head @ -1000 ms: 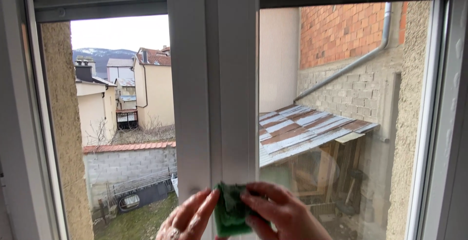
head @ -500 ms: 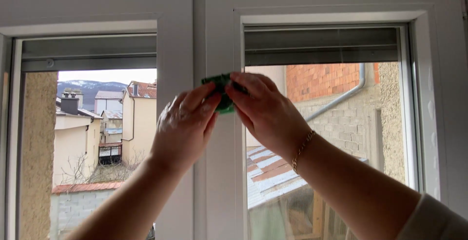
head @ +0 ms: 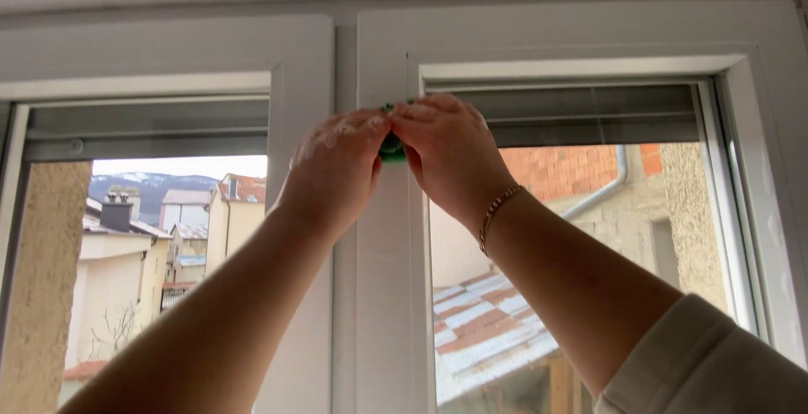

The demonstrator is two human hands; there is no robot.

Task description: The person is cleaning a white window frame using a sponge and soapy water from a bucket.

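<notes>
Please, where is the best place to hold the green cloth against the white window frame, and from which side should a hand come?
The green cloth is bunched small on the white centre post, almost hidden between the left hand and right hand. Probably best to pinch its bunched middle with fingertips, coming from the room side below, since the post backs it and the frame's top closes in above.

I note a bright green cloth (head: 391,146), plain, pinched between both hands. Window frame (head: 370,296) white throughout. Gold chain bracelet (head: 495,212) on the right wrist; cream sleeve (head: 715,372). Outside: orange-red brick wall (head: 555,170), rust-and-white striped roof (head: 480,330), grey pipe (head: 602,191).
</notes>
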